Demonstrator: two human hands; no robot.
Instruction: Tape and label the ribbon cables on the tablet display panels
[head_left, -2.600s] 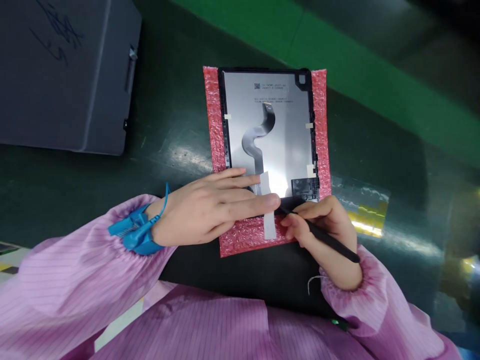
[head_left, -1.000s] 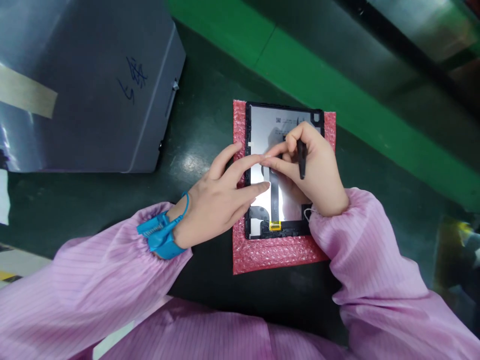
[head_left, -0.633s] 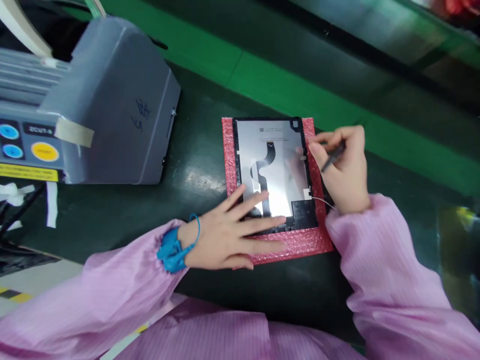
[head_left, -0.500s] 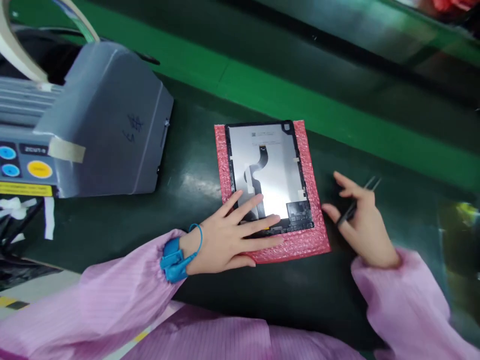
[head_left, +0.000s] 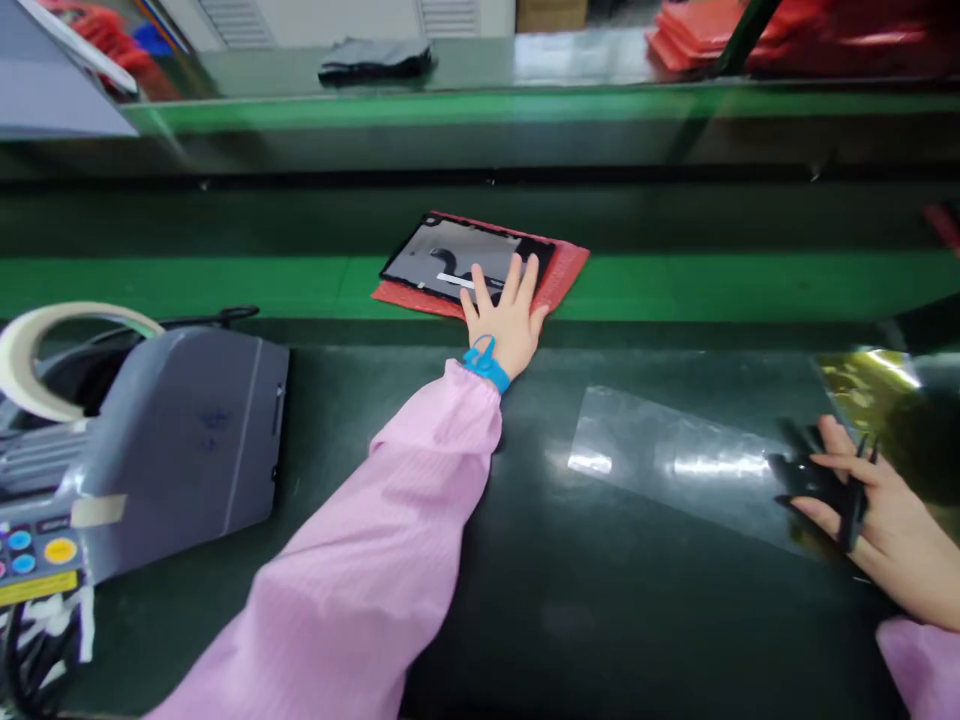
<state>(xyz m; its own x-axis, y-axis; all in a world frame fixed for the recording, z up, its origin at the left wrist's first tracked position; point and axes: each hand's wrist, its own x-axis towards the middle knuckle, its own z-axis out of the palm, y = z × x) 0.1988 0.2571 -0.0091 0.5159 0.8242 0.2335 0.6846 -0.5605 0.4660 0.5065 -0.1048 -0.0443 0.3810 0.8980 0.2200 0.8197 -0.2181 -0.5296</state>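
Note:
My left hand (head_left: pixel 507 318) lies spread across the near right corner of a tablet screen panel (head_left: pixel 480 245), its silvery back facing up with a dark ribbon cable. The panel rests on a red bubble-wrap bag (head_left: pixel 566 275) at the back of the table. On the right, my right hand (head_left: pixel 874 510) holds a pair of black tweezers (head_left: pixel 853 505) against its palm, points facing away from me, with thumb and forefinger apart. It is at the right end of a clear plastic film (head_left: pixel 667 450) lying on the table; whether its fingertips touch the film I cannot tell.
A grey tape dispenser (head_left: pixel 180 440) with a tape roll (head_left: pixel 30 360) stands on the left. Yellowish shiny film (head_left: pixel 874 400) lies at the right. Above the back, a shelf (head_left: pixel 480 70) bears a dark folded cloth-like item (head_left: pixel 375 58) and red bags (head_left: pixel 705 35).
My left hand and the screen panel on its red bag have moved away from me to the back of the table, and the panel has turned. My right hand, still with the tweezers, is further right.

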